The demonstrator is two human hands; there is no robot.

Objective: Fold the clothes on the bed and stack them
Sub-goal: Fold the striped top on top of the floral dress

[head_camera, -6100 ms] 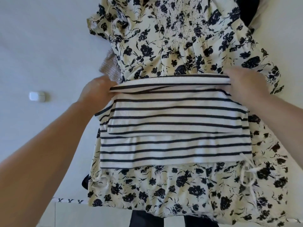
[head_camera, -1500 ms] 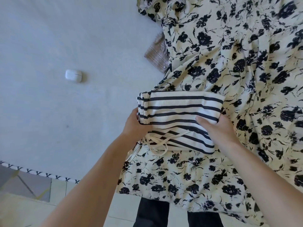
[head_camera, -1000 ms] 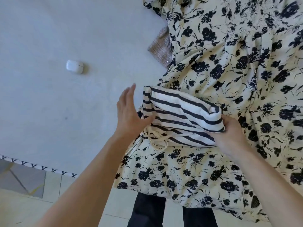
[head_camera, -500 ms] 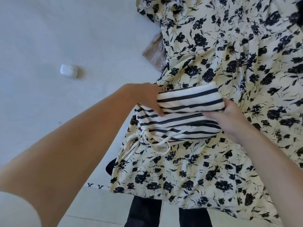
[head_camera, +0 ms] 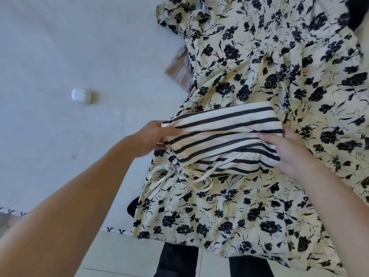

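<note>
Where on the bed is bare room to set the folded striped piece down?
Bare sheet lies left of the floral dress, around the white earbud case. The right side is crowded: the dress covers it, with a tweed piece at its edge.

A bed (head_camera: pixel 60 47) with a plain pale-grey sheet fills the left and far side, evenly lit by soft daylight; its near edge carries a white trim with dark X marks (head_camera: pixel 117 230); below it, nearest the viewer, lies a pale tiled floor (head_camera: pixel 123 256) with thin grout lines; a small white earbud case (head_camera: pixel 81 94) rests on the sheet at left.
</note>
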